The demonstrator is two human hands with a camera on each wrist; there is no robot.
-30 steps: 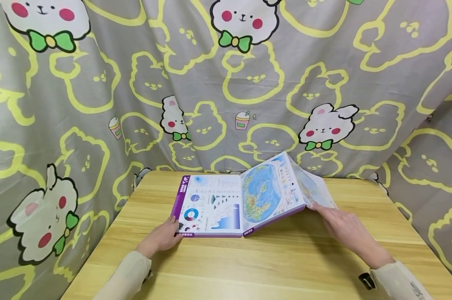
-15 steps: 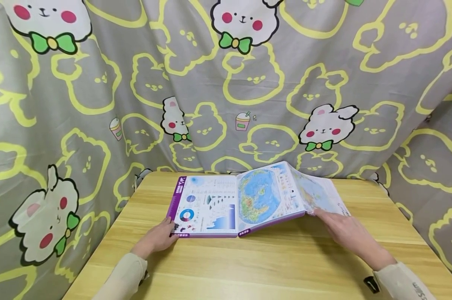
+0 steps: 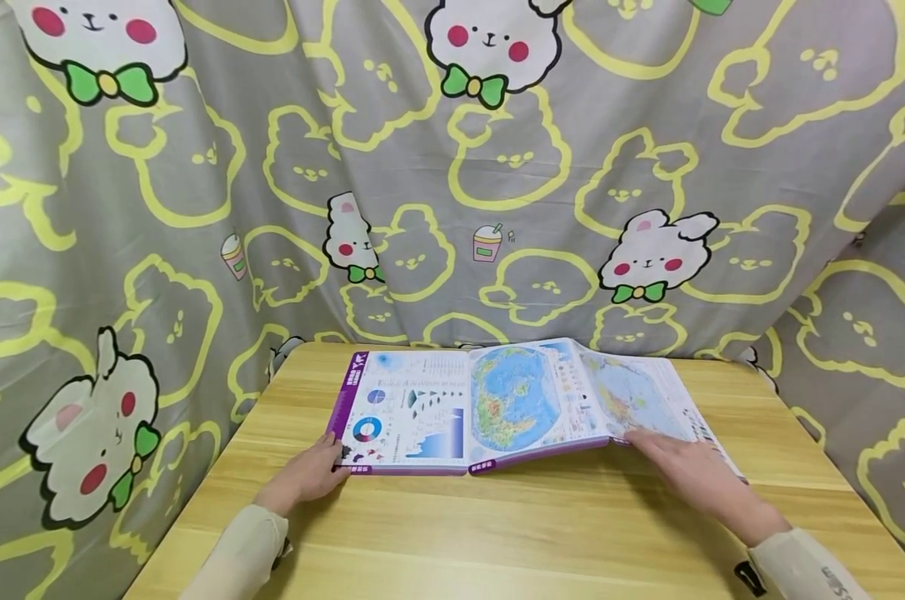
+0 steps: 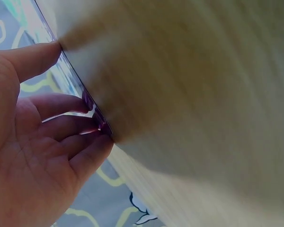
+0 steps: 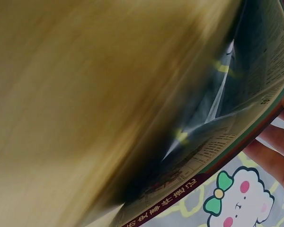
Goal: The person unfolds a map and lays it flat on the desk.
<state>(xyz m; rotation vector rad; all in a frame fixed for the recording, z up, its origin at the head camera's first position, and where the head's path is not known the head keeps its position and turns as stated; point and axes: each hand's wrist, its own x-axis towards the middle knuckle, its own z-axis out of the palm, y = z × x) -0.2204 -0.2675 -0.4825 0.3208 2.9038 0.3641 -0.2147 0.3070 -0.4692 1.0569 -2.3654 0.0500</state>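
Note:
A fold-out map [image 3: 512,404] with a purple border lies spread on the wooden table [image 3: 497,533]. Its left panels show charts and a blue globe. My left hand [image 3: 310,473] rests at the near left corner, fingertips [image 4: 92,106] against the purple edge [image 4: 73,80]. My right hand [image 3: 677,467] reaches to the near edge of the right panel, with its fingers straight on top. In the right wrist view that panel [image 5: 236,94] still hangs a little above the table [image 5: 61,94], and my fingers [image 5: 274,153] show past its edge. The thumb is hidden.
A grey curtain [image 3: 452,183] printed with white bunnies and yellow outlines hangs close behind and around the table. The table's right edge [image 3: 835,467] runs just beyond the map's right panel. Bare wood lies between the map and me.
The raised right panel has swung down and outward to the right under my right hand and now lies nearly flat. The left hand has stayed at its corner.

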